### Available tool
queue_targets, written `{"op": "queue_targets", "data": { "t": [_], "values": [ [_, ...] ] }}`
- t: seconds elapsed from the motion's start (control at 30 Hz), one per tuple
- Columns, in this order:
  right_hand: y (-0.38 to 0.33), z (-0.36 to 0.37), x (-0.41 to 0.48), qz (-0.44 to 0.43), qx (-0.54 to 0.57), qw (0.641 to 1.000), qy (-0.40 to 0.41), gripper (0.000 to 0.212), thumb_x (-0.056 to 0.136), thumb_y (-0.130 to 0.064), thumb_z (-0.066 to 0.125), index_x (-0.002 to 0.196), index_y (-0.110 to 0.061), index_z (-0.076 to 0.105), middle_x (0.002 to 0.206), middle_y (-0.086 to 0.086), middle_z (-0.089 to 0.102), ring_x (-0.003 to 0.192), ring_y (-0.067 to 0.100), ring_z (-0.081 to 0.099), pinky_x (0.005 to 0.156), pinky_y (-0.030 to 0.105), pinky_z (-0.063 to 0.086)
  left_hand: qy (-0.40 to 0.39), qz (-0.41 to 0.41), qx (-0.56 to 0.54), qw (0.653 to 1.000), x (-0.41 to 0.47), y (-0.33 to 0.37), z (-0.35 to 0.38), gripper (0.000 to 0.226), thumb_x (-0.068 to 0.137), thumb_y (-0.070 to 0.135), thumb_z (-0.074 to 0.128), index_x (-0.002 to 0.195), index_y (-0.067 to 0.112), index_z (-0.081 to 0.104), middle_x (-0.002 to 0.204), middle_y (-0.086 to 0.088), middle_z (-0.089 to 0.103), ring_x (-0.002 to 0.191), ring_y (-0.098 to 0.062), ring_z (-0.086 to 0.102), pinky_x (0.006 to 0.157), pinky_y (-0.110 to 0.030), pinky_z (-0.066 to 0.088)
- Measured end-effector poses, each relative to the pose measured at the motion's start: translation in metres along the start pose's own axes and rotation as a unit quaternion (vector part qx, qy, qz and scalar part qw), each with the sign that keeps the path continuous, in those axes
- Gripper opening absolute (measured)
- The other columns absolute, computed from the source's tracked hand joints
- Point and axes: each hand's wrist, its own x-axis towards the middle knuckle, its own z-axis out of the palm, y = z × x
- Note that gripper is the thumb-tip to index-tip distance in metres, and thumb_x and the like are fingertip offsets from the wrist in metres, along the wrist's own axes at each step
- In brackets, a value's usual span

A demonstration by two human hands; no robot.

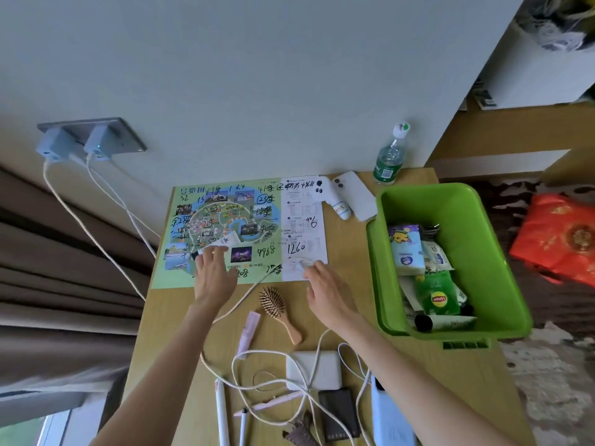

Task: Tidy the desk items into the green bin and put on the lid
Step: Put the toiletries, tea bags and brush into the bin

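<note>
A map sheet (240, 231) lay on the desk (167, 320) against the wall, with a tube (222, 243) on it and a handheld device (331, 196) and phone (357, 194) just to its right, a water bottle (390, 156) behind them. The bin (502, 252) stood at the desk's right edge, holding tissue packs (406, 249), a tea packet (438, 294) and other items. Nearer the person lay a hairbrush (278, 312), a power bank (315, 370) under tangled cables (244, 365), pens (222, 410) and a wallet (338, 413).
</note>
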Motion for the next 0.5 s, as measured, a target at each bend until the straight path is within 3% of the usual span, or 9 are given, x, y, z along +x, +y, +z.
{"op": "queue_targets", "data": {
  "t": [0.13, 0.33, 0.5],
  "values": [
    [0.009, 0.025, 0.013, 0.083, 0.030, 0.995, -0.047, 0.032, 0.091, -0.003, 0.051, 0.123, -0.004, 0.046, 0.123, 0.013, 0.047, 0.113, 0.028, 0.050, 0.094, 0.041, 0.044, -0.014, 0.015, 0.024, 1.000, 0.035, -0.024, 0.006, 0.058, 0.092, 0.018, 0.056, 0.145, 0.014, 0.033, 0.152, -0.010, 0.031, 0.138, -0.035, 0.027, 0.112, -0.052, 0.031],
    [0.019, 0.038, 0.022, 0.102, -0.050, 0.993, -0.031, 0.023, 0.094, -0.017, 0.054, 0.114, -0.011, 0.047, 0.111, 0.004, 0.055, 0.097, 0.019, 0.056, 0.077, 0.033, 0.052, 0.008, 0.009, 0.056, 0.998, 0.068, -0.034, 0.021, 0.048, 0.094, 0.023, 0.054, 0.140, 0.014, 0.041, 0.138, -0.013, 0.044, 0.128, -0.033, 0.039, 0.109, -0.046, 0.028],
    [0.015, 0.039, 0.028, 0.088, -0.014, 0.995, -0.033, 0.013, 0.090, -0.015, 0.056, 0.098, -0.009, 0.048, 0.096, 0.004, 0.056, 0.082, 0.017, 0.057, 0.065, 0.026, 0.046, 0.041, 0.006, 0.048, 0.998, 0.068, -0.038, 0.032, 0.043, 0.094, 0.028, 0.055, 0.127, 0.003, 0.046, 0.126, -0.018, 0.048, 0.113, -0.035, 0.046, 0.093, -0.046, 0.042]
  ]
}}
